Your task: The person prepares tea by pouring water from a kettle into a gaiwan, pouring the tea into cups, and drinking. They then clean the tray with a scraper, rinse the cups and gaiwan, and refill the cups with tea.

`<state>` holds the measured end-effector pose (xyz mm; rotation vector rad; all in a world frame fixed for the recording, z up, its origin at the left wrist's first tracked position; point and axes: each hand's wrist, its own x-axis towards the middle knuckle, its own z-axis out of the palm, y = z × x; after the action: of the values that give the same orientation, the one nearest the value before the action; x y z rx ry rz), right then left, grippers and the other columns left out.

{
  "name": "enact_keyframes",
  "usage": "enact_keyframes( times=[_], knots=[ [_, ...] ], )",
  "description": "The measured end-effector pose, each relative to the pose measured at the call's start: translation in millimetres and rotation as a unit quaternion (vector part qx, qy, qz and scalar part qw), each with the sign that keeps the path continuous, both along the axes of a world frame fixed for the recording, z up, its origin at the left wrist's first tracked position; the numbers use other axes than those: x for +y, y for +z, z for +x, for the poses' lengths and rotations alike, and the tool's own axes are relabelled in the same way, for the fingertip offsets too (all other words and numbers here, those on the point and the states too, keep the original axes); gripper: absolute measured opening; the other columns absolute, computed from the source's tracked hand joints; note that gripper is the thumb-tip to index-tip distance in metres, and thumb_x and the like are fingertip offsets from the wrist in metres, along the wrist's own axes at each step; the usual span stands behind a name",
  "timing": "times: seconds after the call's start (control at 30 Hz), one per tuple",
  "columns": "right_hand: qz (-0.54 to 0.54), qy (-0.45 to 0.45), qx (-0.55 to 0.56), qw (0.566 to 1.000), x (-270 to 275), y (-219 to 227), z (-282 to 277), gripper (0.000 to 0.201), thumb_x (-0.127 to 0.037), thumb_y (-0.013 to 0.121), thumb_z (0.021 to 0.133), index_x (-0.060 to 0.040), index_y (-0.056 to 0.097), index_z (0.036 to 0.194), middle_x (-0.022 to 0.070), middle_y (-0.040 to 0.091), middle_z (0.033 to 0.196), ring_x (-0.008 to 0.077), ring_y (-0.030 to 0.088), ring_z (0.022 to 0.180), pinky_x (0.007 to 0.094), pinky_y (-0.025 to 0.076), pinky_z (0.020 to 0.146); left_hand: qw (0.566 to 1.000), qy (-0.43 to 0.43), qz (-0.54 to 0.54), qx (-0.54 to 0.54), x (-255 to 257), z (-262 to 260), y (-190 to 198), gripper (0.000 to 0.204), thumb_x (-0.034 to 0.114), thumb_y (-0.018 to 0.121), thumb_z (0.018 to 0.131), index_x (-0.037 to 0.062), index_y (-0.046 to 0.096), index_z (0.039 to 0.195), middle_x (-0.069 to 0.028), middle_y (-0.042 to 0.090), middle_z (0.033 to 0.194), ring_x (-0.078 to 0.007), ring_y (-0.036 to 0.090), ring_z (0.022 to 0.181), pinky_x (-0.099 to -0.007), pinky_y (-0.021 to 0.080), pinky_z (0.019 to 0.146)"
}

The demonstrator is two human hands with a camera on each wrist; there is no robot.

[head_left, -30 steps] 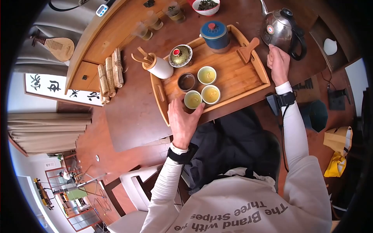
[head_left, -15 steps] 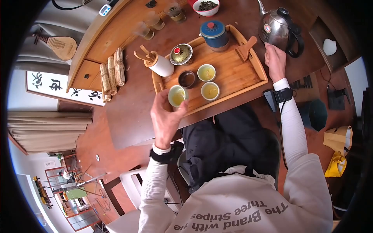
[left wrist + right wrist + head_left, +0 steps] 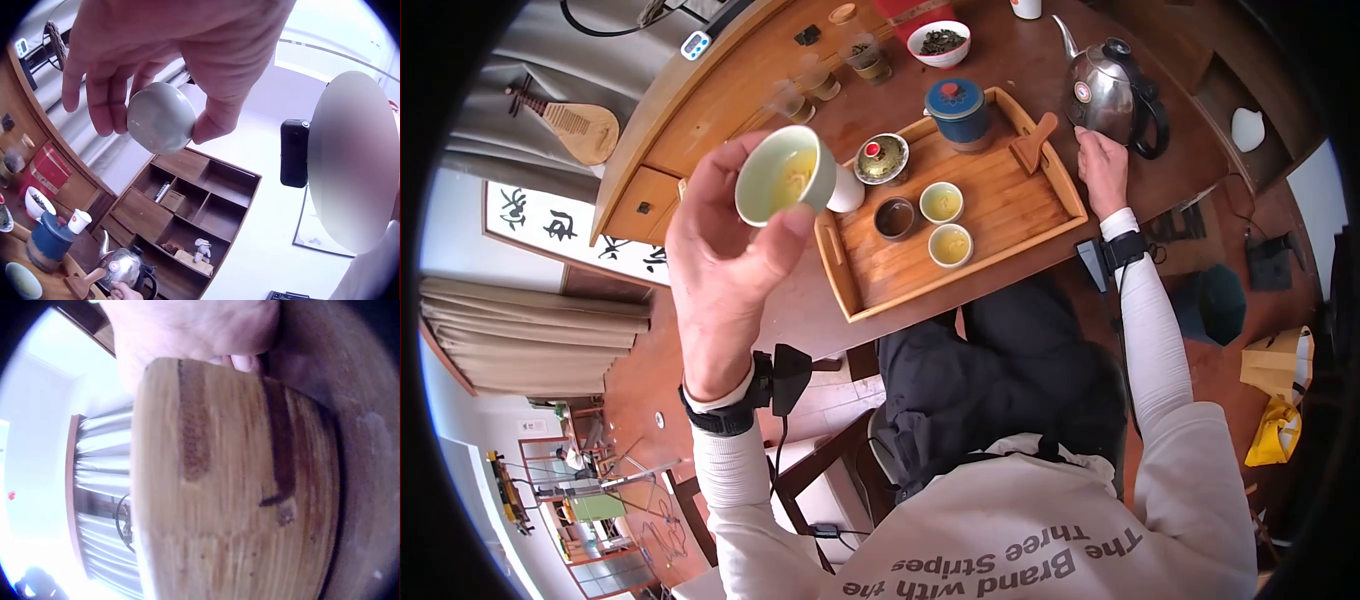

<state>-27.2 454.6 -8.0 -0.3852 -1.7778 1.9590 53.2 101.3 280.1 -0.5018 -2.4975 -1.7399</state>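
Observation:
A pale green tea cup (image 3: 752,190) of yellow tea is raised near the camera, pinched between the thumb and fingers of my left hand (image 3: 715,265). In the left wrist view the cup's underside (image 3: 161,119) shows between fingertips and thumb. My right hand (image 3: 1105,175) rests on the table, fingers loosely curled, between the tray and the steel kettle (image 3: 1100,100). On the wooden tray (image 3: 1010,225) stand two cups of tea, one nearer (image 3: 950,245) and one farther (image 3: 940,203), beside a dark cup (image 3: 895,218).
A lidded gaiwan (image 3: 883,160), a blue pot (image 3: 957,115) and a wooden scoop (image 3: 1033,145) are on the tray. A white tool holder (image 3: 846,190) is partly hidden behind the raised cup. Farther back are a bowl of leaves (image 3: 940,58) and clear cups (image 3: 868,65).
My left hand has lifted the nearest tea cup off the tray and carried it up and left towards the camera. The right hand stays by the kettle. The head view has shifted slightly.

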Motion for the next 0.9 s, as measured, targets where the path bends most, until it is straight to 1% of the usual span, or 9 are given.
enact_keyframes(
  times=[0.23,0.27,0.43,0.5,0.6,0.67,0.8,0.83,0.9],
  knots=[
    [0.035,-0.006,-0.005,0.999,0,0,0,0.041,-0.024,0.063,0.101,-0.0013,0.054,0.067,-0.0041,0.045,0.057,0.0055,0.04,0.054,0.0303,0.03,0.05,0.994,-0.079,-0.011,0.071,0,11,46,0.059,0.018,0.079,0.086,-0.0082,0.056,0.134,-0.0108,0.067,0.124,-0.0164,0.064,0.113,-0.0305,0.047,0.104],
    [0.024,-0.004,-0.004,1.0,-2,3,2,0.042,-0.024,0.063,0.101,-0.0014,0.054,0.067,-0.0037,0.045,0.057,0.0058,0.04,0.054,0.0306,0.03,0.051,0.985,0.009,-0.106,0.136,11,17,45,0.084,0.061,0.071,0.082,-0.0054,0.059,0.132,-0.0082,0.066,0.113,-0.0164,0.062,0.102,-0.0277,0.047,0.092],
    [0.059,-0.009,0.011,0.998,1,-4,-2,0.042,-0.024,0.063,0.101,-0.0001,0.054,0.067,-0.0031,0.045,0.057,0.0067,0.04,0.054,0.0318,0.031,0.051,0.996,-0.045,-0.034,0.075,22,50,56,0.092,0.063,0.074,0.072,-0.0085,0.055,0.128,-0.0101,0.067,0.1,-0.0155,0.066,0.087,-0.0241,0.05,0.07],
    [0.052,-0.007,0.003,0.999,2,-5,-2,0.042,-0.023,0.063,0.101,0.0006,0.054,0.068,-0.0028,0.045,0.058,0.0069,0.04,0.055,0.0321,0.031,0.052,0.998,-0.04,-0.002,0.048,26,64,55,0.097,0.064,0.079,0.066,-0.0103,0.056,0.125,-0.0128,0.068,0.098,-0.0184,0.069,0.089,-0.0296,0.055,0.082],
    [0.046,-0.009,0.001,0.999,0,-3,0,0.041,-0.023,0.063,0.101,0.0014,0.054,0.069,-0.0023,0.044,0.058,0.0065,0.039,0.058,0.0318,0.032,0.054,0.954,-0.213,-0.026,0.207,3,54,34,0.102,0.063,0.09,0.055,-0.0084,0.059,0.12,-0.0159,0.072,0.099,-0.0251,0.073,0.095,-0.0477,0.047,0.113],
    [0.062,-0.011,0.008,0.998,1,-5,-1,0.04,-0.022,0.063,0.1,0.003,0.053,0.07,-0.0008,0.044,0.059,0.0072,0.04,0.059,0.0329,0.033,0.054,0.983,-0.147,-0.015,0.114,13,73,45,0.103,0.066,0.092,0.054,-0.0062,0.06,0.12,-0.0155,0.073,0.098,-0.0254,0.073,0.095,-0.0495,0.045,0.113],
    [0.093,-0.017,0.017,0.995,2,-8,-3,0.04,-0.022,0.063,0.099,0.0044,0.052,0.072,0.0029,0.044,0.059,0.0087,0.041,0.06,0.0345,0.035,0.055,0.835,-0.457,0.129,0.279,25,42,33,0.088,0.029,0.089,0.081,-0.0258,0.044,0.132,-0.0351,0.063,0.118,-0.0321,0.071,0.099,-0.0364,0.059,0.08],
    [0.092,-0.017,0.011,0.996,2,-9,-2,0.04,-0.022,0.063,0.099,0.0044,0.052,0.072,0.0029,0.044,0.059,0.0087,0.041,0.06,0.0345,0.035,0.055,0.836,-0.457,0.132,0.273,25,51,36,0.088,0.029,0.089,0.081,-0.0258,0.044,0.132,-0.0351,0.063,0.118,-0.0321,0.071,0.099,-0.0364,0.059,0.08],
    [0.095,-0.015,0.006,0.995,4,-8,-3,0.039,-0.022,0.063,0.099,0.0048,0.053,0.073,0.0043,0.043,0.06,0.009,0.041,0.06,0.0352,0.035,0.055,0.943,-0.24,-0.072,0.218,18,79,53,0.104,0.077,0.087,0.055,-0.0008,0.059,0.118,-0.0143,0.073,0.092,-0.0232,0.074,0.089,-0.0554,0.039,0.116]
  ],
)
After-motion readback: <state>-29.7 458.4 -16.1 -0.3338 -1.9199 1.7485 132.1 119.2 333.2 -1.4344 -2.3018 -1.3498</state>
